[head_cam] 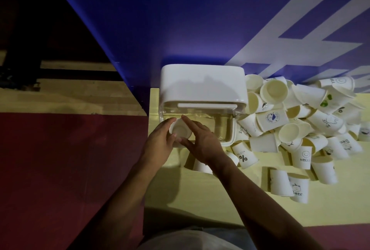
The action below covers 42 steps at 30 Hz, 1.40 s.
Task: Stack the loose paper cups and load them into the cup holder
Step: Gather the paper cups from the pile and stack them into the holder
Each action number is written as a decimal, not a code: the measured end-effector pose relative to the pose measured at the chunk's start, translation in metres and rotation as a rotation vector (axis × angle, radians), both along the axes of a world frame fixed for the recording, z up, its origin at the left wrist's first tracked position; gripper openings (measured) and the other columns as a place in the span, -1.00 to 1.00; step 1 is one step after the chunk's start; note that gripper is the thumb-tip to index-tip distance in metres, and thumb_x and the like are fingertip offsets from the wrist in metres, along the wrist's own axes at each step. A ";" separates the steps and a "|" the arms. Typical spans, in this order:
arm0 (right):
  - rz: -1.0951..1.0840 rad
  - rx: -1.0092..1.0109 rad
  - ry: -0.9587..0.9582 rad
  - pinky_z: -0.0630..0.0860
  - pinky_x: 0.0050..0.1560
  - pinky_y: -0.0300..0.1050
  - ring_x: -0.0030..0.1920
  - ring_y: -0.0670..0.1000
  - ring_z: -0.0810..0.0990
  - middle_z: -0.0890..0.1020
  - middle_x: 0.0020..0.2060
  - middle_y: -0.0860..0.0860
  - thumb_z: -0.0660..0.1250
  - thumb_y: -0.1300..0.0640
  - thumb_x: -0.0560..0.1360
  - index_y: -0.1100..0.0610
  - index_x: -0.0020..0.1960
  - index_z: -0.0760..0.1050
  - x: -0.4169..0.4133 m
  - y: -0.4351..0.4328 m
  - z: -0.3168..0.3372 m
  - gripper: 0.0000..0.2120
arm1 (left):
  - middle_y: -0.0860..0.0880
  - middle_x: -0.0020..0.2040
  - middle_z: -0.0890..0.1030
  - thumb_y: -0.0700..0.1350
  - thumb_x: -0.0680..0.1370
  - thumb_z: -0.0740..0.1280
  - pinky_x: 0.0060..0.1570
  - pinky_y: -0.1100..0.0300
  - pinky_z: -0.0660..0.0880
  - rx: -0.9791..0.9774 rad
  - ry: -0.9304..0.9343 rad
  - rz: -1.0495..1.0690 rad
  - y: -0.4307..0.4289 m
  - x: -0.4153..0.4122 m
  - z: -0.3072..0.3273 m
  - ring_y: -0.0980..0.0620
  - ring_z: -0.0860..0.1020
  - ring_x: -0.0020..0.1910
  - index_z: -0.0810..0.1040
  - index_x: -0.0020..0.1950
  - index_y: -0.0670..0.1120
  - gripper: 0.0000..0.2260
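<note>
Two hands meet on one paper cup (pixel 181 129), base toward the camera, at the near left corner of the clear cup holder (pixel 202 83); whether more cups nest beneath it is hidden. The left hand (pixel 158 141) curls round its left side, while the right hand (pixel 202 139) pinches it between thumb and forefinger. Dozens of loose cups (pixel 300 121) lie heaped on the counter (pixel 200 199) to the right. Seating it well likely means keeping it square to the holder's wall and easing it in without crushing the rim.
</note>
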State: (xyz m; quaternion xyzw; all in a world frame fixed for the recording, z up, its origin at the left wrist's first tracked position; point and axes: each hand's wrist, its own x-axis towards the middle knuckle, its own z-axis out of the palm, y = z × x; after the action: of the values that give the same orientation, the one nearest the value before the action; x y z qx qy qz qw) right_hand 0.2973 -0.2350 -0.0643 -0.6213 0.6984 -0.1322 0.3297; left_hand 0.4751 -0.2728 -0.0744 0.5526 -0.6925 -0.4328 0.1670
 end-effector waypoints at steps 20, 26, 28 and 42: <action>-0.691 -0.088 0.021 0.46 -0.34 0.06 -0.37 -0.05 0.44 0.47 -0.41 -0.05 0.27 0.06 0.66 0.08 -0.27 0.42 -0.144 0.210 0.007 -0.67 | 0.06 0.30 0.55 0.08 0.58 0.22 0.06 0.13 0.55 -0.219 -0.004 -0.449 0.114 -0.162 0.042 0.02 0.56 0.23 0.52 0.33 -0.01 -0.63; -0.773 -0.109 -0.007 0.43 -0.32 -0.03 -0.37 -0.07 0.45 0.47 -0.41 -0.12 0.29 0.07 0.65 -0.01 -0.26 0.45 -0.208 0.260 0.015 -0.71 | -0.15 0.39 0.49 0.13 0.45 0.46 0.26 -0.06 0.51 -0.286 -0.170 -0.419 0.120 -0.249 0.024 -0.17 0.46 0.37 0.40 0.47 -0.16 -0.33; -0.790 -0.105 -0.045 0.47 -0.28 -0.01 -0.34 -0.06 0.50 0.52 -0.38 -0.10 0.28 0.06 0.65 0.00 -0.22 0.52 -0.227 0.272 0.017 -0.74 | -0.19 0.37 0.48 0.09 0.40 0.55 0.25 -0.08 0.49 -0.310 -0.218 -0.395 0.116 -0.274 0.017 -0.20 0.45 0.36 0.37 0.47 -0.18 -0.26; -0.795 -0.019 -0.063 0.45 -0.30 -0.03 -0.33 -0.05 0.49 0.54 -0.33 -0.06 0.27 0.08 0.65 0.03 -0.15 0.56 -0.364 0.323 -0.001 -0.78 | -0.18 0.33 0.53 0.03 0.43 0.55 0.24 -0.13 0.46 -0.335 -0.535 -0.305 0.122 -0.333 -0.003 -0.23 0.48 0.26 0.34 0.52 -0.17 -0.25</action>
State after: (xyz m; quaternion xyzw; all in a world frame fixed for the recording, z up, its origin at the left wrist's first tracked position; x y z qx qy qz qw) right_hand -0.0668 0.0876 -0.0658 -0.3012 0.8728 -0.2749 0.2683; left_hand 0.1419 -0.1506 -0.0777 0.5015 -0.8477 -0.1729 0.0011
